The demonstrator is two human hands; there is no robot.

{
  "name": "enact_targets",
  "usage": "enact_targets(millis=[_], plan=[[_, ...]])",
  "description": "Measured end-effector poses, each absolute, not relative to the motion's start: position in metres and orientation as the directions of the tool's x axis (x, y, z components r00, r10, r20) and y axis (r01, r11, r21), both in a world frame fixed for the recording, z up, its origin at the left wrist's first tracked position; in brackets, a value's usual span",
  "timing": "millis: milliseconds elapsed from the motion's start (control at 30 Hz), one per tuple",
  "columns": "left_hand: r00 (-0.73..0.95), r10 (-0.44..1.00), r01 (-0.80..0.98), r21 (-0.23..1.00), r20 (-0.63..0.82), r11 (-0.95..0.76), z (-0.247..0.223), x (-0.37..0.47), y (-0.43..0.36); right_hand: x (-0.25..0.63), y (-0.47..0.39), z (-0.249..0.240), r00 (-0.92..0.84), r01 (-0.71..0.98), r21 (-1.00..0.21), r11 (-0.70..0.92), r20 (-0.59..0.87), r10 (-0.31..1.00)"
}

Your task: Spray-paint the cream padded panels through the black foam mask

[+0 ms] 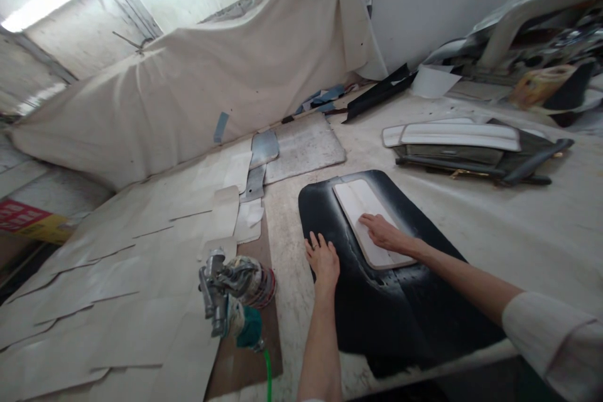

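A black sheet (pixel 365 314) with rounded corners lies on the table in front of me, whitish smears across its surface. On top of it rests a long white panel (pixel 354 202) with rounded corners and a darker edge. My left hand (pixel 323 259) lies flat at the sheet's left edge, fingers spread, a ring on one finger. With outstretched fingertips, my right hand (pixel 382 232) presses down on the middle of the white panel. Nothing shows in its grasp, though the palm side is hidden.
A spray gun (pixel 219 292) with a green hose (pixel 269 374) stands left of my left arm, beside a can (pixel 264 289). Overlapping pale sheets (pixel 117 320) cover the left side. A stack of panels and dark pieces (pixel 452 151) lies at right, a hanging cloth (pixel 245 88) behind.
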State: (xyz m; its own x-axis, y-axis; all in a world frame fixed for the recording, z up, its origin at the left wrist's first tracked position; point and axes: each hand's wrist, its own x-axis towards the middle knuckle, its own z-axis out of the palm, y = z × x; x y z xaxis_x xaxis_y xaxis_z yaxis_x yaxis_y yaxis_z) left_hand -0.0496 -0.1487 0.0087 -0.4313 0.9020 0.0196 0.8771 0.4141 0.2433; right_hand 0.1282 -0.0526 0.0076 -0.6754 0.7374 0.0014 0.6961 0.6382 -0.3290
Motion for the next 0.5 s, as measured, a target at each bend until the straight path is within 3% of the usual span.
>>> enact_targets(millis=[267,500], plan=[[-0.430,0.902,0.882,0.233,0.046,0.409,0.007,-0.050,-0.149,0.134,-0.056,-0.005,-0.658,0.694,-0.347,0.631,0.050,0.751],[-0.424,0.903,0.889,0.223,0.068,0.400,0.002,-0.048,-0.152,0.129,-0.062,-0.004,-0.648,0.712,-0.290,0.639,0.080,0.758]])
